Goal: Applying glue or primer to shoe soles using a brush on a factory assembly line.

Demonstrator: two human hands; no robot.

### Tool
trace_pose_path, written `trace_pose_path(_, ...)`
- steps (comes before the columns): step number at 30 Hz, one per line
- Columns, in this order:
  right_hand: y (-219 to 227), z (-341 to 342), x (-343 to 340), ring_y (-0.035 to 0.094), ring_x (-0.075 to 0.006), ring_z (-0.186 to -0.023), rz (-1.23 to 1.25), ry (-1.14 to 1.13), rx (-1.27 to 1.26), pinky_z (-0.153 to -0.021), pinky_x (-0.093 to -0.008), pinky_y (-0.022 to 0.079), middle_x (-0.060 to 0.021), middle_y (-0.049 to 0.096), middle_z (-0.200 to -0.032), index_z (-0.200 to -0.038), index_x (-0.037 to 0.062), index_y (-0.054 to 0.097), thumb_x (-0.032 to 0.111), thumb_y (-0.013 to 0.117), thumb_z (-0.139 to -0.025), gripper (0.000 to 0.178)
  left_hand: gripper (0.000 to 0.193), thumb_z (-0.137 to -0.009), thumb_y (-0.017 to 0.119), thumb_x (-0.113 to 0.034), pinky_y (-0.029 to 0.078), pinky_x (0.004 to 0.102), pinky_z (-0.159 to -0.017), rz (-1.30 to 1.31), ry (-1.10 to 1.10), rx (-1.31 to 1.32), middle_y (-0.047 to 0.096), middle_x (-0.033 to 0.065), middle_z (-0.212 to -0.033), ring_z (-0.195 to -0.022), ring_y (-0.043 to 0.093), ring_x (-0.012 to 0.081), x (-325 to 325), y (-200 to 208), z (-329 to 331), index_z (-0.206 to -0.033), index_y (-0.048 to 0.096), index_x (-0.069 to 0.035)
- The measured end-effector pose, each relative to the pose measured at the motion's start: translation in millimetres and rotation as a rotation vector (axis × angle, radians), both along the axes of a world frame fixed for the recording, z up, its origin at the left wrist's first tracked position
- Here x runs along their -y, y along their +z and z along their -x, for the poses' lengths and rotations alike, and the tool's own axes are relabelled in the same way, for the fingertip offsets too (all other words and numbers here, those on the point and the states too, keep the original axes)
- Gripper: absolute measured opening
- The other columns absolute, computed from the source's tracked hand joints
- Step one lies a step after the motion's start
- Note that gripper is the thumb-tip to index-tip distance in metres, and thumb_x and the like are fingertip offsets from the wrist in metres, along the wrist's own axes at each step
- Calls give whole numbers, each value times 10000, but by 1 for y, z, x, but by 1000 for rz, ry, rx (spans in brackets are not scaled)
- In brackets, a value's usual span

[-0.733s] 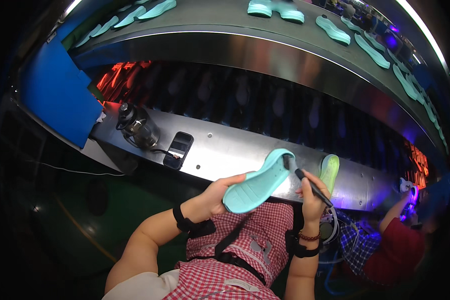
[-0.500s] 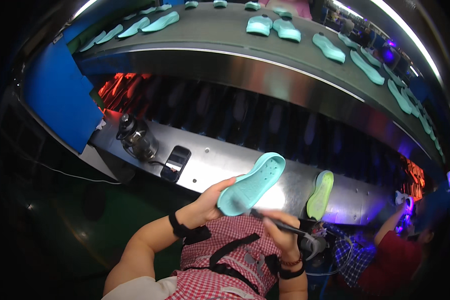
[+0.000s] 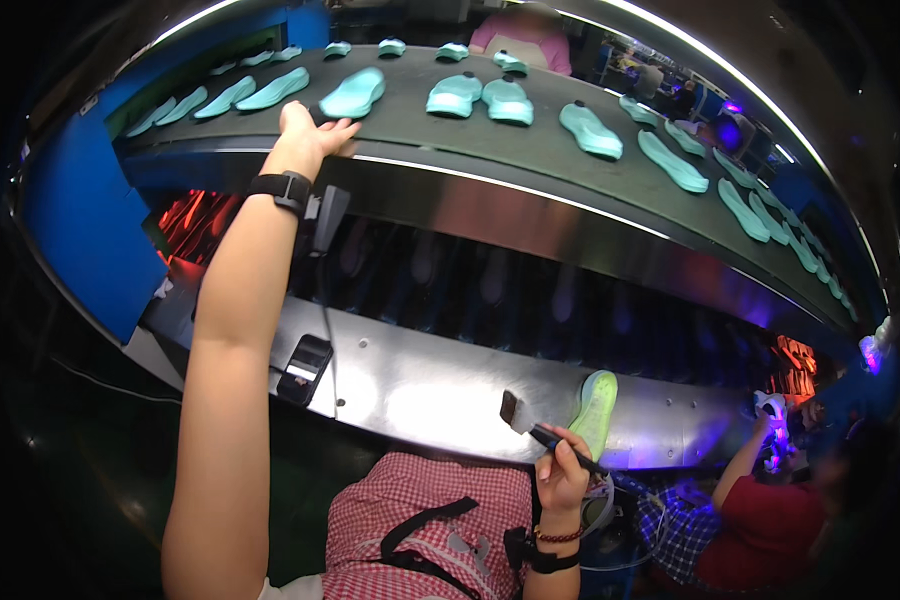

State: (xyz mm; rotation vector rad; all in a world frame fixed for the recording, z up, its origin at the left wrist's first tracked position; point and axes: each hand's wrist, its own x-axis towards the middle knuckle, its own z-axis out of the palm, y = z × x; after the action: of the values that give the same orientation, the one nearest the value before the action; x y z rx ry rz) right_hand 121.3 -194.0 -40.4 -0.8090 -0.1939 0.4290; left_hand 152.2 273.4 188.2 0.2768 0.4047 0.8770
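My left arm stretches up to the green conveyor belt point(image 3: 410, 135). On the belt's near edge, my left hand point(image 3: 308, 135) is open, fingers spread, just below a turquoise shoe sole point(image 3: 353, 93); whether the fingertips still touch the sole I cannot tell. Above the metal ledge point(image 3: 410, 385), my right hand point(image 3: 562, 474) grips a flat brush point(image 3: 543, 435) by its dark handle, its dark-tipped bristles pointing up and left. A yellow-green sole point(image 3: 595, 410) lies on the ledge just beyond the right hand.
Several turquoise soles point(image 3: 590, 130) ride along the belt. A black device point(image 3: 306, 370) with a cable rests on the ledge. Red-glowing openings lie beneath the belt at both ends. One person point(image 3: 525, 40) is across the belt, another point(image 3: 770, 525) at right.
My left hand has carried the turquoise sole from in front of me up to the belt at far left, and its fingers have opened. The brush stays in my right hand, off the sole.
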Motion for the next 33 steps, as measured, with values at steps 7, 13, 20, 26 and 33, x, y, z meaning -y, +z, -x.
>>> trace_pose_path(7, -28, -19, 41, 544, -157, -512, 97, -29, -64, -472, -224, 454, -231, 598, -949, -982, -95, 539, 17, 530, -812, 204, 566, -744, 578, -127, 287, 404, -993, -1244, -225, -869, 453, 203, -1229, -1218, 353, 290, 53, 27, -67, -1268, 391, -23)
trace_pose_path(13, -40, -32, 32, 538, -168, -515, 50, -37, -139, -480, -243, 441, -248, 583, -997, -1002, -65, 545, 17, 503, -816, 207, 721, -805, 545, -351, 255, 371, -1023, -1964, -349, -1339, 308, 219, -1353, -1260, 302, 324, 82, 40, -126, -1384, 187, -116)
trace_pose_path(20, -72, -36, 60, 549, -187, -516, 35, -115, -284, -475, -250, 445, -225, 601, -924, -998, -93, 542, 7, 516, -823, 203, 778, -753, 511, -592, 280, 400, -1001, -2036, -395, -1426, 345, 248, -1315, -1234, 329, 356, 77, 30, -174, -1336, 294, -125)
trace_pose_path(26, -71, -34, 85, 536, -170, -522, 127, -171, -303, -466, -237, 426, -239, 591, -969, -1007, -103, 543, 27, 497, -829, 226, 639, -692, 602, -508, 380, 399, -895, -2342, -427, -1325, 490, 247, -1137, -1064, 471, 359, 107, 25, -207, -1105, 507, -29)
trace_pose_path(33, -60, -43, 72, 572, -169, -672, 37, -130, -183, -591, -250, 463, -192, 598, -959, -1017, -89, 550, 23, 522, -830, 219, 445, -794, 568, -359, 393, 363, -881, -2390, -539, -687, 550, 175, -1099, -1041, 510, 303, 208, 29, -217, -1080, 524, -21)
